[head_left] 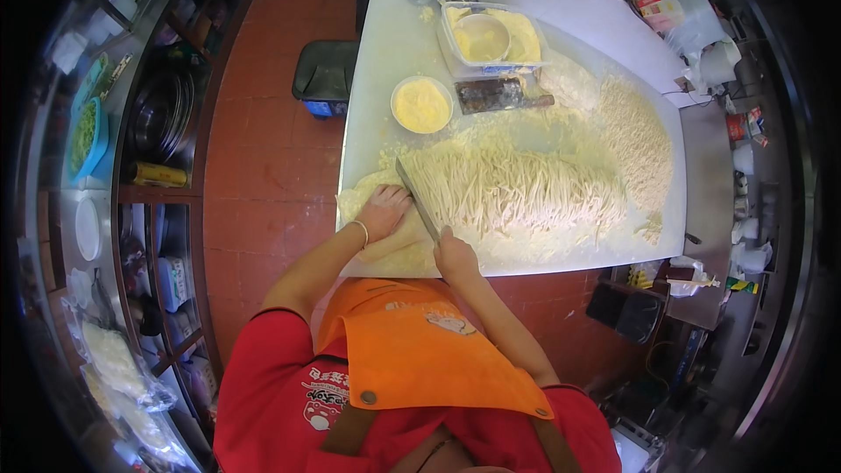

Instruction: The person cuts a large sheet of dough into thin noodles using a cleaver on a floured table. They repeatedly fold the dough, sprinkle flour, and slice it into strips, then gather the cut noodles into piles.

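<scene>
My right hand (456, 256) grips the handle of a long kitchen knife (418, 200), its blade standing on edge against the dough. On the left of the blade, my left hand (386, 211) presses on a folded sheet of dough (394, 243), fingertips close to the steel. A wide row of cut noodles (519, 194) spreads to the right of the knife on the floured white worktop (381, 46). Beyond them lie a white bowl of yellow flour (422, 105) and a second, broad-bladed cleaver (489, 95) dusted with flour.
A plastic tub (453, 66) of yellow flour with a round bowl inside stands farther back. Crumbly pale flour (634, 144) is heaped along the right side. A dark bin (325, 72) stands beside the worktop's left edge. Shelves with metal bowls (161, 112) are at far left.
</scene>
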Demonstrator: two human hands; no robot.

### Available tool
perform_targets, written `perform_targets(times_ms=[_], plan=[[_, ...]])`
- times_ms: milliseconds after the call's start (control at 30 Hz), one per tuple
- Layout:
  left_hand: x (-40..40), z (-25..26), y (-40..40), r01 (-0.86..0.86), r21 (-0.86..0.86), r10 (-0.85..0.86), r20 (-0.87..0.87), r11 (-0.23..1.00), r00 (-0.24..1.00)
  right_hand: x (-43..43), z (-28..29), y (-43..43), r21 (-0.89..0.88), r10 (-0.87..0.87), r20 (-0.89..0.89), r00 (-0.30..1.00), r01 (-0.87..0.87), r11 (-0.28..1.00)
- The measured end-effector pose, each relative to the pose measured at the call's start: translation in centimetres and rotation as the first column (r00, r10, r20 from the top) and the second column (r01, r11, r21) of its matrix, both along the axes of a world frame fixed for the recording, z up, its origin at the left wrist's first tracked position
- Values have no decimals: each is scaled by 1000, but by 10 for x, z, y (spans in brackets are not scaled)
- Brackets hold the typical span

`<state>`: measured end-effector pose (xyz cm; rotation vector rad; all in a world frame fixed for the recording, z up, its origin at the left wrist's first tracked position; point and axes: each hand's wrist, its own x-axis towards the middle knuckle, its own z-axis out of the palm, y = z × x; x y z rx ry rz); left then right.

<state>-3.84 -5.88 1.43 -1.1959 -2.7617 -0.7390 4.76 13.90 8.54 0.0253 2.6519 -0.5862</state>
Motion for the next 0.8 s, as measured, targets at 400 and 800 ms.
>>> perform_targets(times_ms=[400, 800], plan=[[1, -3, -2, 27, 15, -27, 31, 1000, 999, -6, -14, 33, 35, -20, -143, 990, 25, 999], [24, 9, 46, -213, 133, 132, 451, 968, 883, -14, 66, 116, 50, -303, -363, 881, 343, 938]])
